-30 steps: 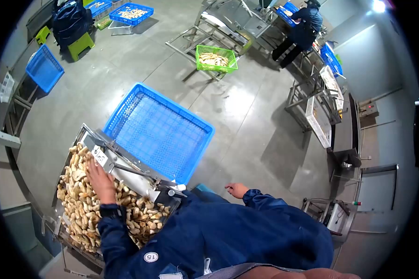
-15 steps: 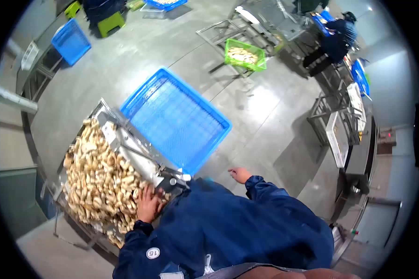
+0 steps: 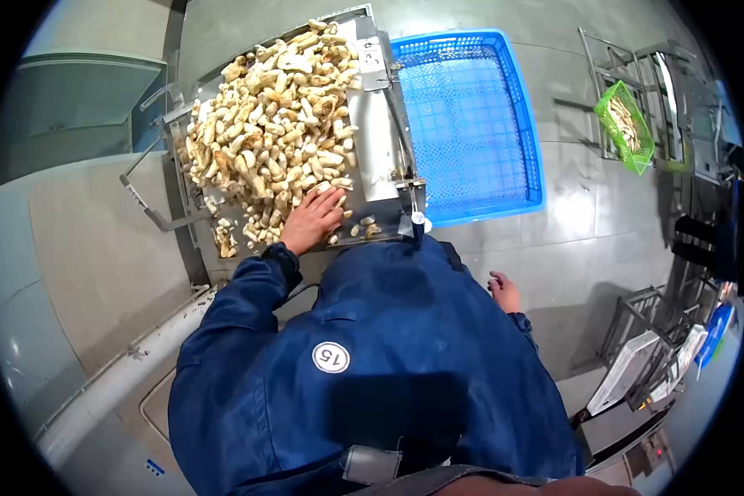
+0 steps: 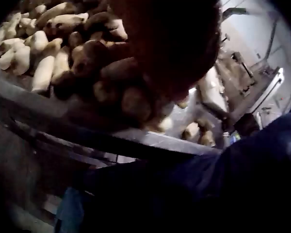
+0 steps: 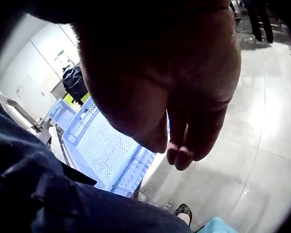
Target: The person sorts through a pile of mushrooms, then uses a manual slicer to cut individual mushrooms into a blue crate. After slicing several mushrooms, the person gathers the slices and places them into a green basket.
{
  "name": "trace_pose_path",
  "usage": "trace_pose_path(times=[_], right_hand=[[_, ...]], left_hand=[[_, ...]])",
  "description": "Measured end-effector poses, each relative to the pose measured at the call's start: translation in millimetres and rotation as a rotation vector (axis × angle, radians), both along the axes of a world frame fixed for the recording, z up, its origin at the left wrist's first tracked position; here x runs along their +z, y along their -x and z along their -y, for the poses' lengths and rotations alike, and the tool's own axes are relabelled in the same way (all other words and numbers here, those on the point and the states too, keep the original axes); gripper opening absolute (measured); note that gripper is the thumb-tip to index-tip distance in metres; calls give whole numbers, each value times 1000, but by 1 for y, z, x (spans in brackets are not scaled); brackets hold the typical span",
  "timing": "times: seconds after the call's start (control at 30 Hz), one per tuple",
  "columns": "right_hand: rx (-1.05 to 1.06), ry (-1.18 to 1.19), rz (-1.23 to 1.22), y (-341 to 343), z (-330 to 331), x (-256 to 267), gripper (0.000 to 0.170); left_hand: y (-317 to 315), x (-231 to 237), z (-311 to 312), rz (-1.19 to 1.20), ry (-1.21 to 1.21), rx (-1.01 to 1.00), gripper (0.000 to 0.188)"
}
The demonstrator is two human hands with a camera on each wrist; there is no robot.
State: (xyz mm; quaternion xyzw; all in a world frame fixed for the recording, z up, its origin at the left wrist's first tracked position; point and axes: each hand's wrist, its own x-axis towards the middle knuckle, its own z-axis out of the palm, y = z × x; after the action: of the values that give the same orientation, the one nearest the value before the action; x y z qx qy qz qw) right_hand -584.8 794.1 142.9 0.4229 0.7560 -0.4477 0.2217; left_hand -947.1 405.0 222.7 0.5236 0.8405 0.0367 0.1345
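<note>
Within the last 1 second, the left hand has come back from far up the heap of pale, knobbly pieces to its near edge — so the handling, I judge, now centres on the margin rather than the bulk. The heap lies on a metal tray just left of the blue crate, whose mesh floor shows bare. Left of the crate and nearer the person, that hand rests on the pieces with its fingers outstretched, not curled round any. The right hand hangs apart from the crate on the person's side, fingers loosely bent, gripping nothing. Only the right wrist view shows this hand's shadowed palm, and 1 shoe below the crate; the left wrist view brings stray pieces by the tray's rim close, but its hand is mostly a dark silhouette.
</note>
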Motion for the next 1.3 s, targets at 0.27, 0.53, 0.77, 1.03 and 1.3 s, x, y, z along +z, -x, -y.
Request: trace_pose_path(times=[0.27, 0.53, 0.77, 1.03, 1.3], right_hand=[[33, -63, -202, 46, 6, 27, 28], [-23, 25, -331, 120, 40, 106, 32], [48, 220, -540, 190, 114, 149, 38], [184, -165, -519, 214, 137, 149, 24], [-193, 291, -698, 236, 148, 135, 23]], left_hand=[[56, 11, -79, -86, -243, 351, 40], [109, -31, -103, -194, -205, 525, 22], [94, -50, -146, 561, -591, 855, 30], [89, -81, -167, 618, -688, 820, 31], [90, -83, -168, 937, -778, 903, 18]])
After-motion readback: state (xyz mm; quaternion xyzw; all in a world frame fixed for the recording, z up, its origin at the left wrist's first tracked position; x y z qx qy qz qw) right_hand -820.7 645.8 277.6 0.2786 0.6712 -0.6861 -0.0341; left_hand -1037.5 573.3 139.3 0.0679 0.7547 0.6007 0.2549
